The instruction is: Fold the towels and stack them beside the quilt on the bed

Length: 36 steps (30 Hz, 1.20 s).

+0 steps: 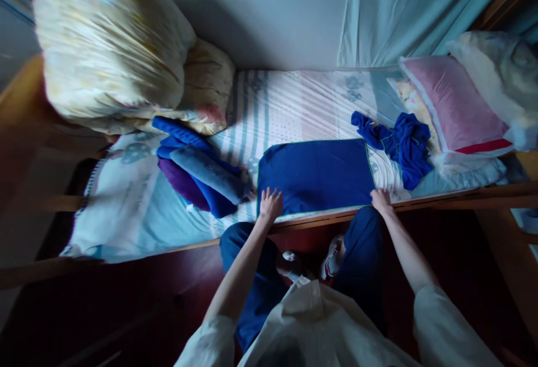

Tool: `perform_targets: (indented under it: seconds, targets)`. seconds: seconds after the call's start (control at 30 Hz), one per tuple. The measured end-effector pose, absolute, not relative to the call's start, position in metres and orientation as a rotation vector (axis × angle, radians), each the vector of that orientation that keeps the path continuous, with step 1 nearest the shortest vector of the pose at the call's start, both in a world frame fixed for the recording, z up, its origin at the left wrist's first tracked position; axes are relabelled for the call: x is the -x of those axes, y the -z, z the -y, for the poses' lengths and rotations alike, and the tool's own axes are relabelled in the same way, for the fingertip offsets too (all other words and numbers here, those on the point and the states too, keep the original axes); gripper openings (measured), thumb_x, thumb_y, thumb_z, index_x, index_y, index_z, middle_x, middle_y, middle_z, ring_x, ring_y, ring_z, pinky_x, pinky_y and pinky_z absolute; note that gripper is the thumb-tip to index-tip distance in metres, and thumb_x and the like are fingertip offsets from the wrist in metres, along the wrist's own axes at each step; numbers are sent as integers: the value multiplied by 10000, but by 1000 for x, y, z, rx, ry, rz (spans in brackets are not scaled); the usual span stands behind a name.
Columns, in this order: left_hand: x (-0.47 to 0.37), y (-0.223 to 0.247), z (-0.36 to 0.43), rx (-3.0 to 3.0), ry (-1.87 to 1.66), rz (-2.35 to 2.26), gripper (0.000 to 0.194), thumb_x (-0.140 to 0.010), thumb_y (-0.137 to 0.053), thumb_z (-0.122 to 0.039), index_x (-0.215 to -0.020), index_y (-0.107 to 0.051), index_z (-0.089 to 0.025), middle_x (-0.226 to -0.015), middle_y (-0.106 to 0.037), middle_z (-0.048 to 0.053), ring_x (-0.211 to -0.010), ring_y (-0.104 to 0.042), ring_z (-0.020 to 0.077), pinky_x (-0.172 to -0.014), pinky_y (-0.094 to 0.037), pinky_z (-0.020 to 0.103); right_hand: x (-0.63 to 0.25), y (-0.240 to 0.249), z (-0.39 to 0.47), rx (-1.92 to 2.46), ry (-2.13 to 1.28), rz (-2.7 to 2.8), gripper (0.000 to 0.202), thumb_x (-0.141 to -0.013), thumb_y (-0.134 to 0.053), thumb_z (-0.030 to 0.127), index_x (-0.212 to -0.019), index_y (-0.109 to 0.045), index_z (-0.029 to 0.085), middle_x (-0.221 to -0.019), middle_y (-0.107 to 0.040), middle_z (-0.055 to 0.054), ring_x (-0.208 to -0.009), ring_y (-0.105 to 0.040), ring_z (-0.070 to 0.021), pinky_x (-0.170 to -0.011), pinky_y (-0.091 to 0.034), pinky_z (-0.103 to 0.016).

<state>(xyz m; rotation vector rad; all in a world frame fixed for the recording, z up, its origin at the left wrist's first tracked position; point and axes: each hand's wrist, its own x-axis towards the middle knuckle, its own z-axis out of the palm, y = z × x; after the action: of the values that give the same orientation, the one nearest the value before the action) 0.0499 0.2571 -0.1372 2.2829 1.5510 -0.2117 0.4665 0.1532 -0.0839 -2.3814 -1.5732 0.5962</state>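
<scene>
A blue towel (315, 173) with a thin green edge lies spread flat on the bed, close to its front edge. My left hand (271, 204) rests on the towel near its front left corner, fingers a little apart. At the front right corner, my right hand (380, 200) is closed with the towel's edge at its fingertips. To the left lie rolled or folded cloths: a grey-blue roll (210, 173), a purple cloth (182, 185) and blue ones (180, 131). A crumpled blue cloth (409, 145) lies to the right.
The patterned bed sheet (294, 103) covers the bed behind the towel. A large floral quilt bundle (113, 47) is piled at the left. A pink pillow (456, 101) sits at the right, below a pale curtain (386, 19). A wooden bed rail (441, 199) runs along the front.
</scene>
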Motion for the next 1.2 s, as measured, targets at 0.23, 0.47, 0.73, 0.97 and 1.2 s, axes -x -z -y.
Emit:
perform_targets:
  seconds: [0.23,0.47,0.73,0.97,1.2]
  targets:
    - [-121,187,-237,-2119,-345,-1628,570,-994,-326,-231,-1521,-505,-111,-1635,-420,181,-1582,-284,279,-1280,-251,533,-309,144,-224,1926,-631,1952,527,-1029,-453,215,-1544,-489,107,-1656,-403,-151,-1589,-270,-270,-1306,-208,-500]
    - [-108,225,-235,-2076,-420,-1718,574,-998,-345,-248,-1550,-474,-159,-1584,-504,154,-1552,-355,266,-1277,-257,522,-244,201,-248,1820,-713,2048,623,-1044,-468,284,-1635,-315,161,-1713,-270,-96,-1611,-204,-232,-1324,-122,-505]
    - [-110,216,-236,-2063,-288,-1717,627,-973,-352,-216,-1595,-405,-163,-1631,-445,134,-1583,-285,262,-1282,-231,527,-336,195,-232,1808,-744,2168,648,-1062,-417,388,-1646,-300,134,-1701,-309,-96,-1606,-222,-227,-1336,-108,-465]
    - [-110,216,-236,-2000,-311,-1692,634,-970,-351,-228,-1599,-400,-162,-1664,-393,119,-1595,-248,261,-1301,-181,528,-499,186,-203,2348,-472,1904,658,-1061,-330,351,-1645,-264,55,-1723,-242,-146,-1616,-182,-251,-1325,-143,-483]
    - [-112,212,-239,-1997,-288,-1678,610,-961,-383,-233,-1559,-466,-148,-1646,-420,108,-1590,-266,252,-1307,-187,508,-502,183,-204,2548,-305,1708,659,-1059,-255,342,-1634,-259,21,-1715,-229,-210,-1618,-149,-317,-1300,-110,-609]
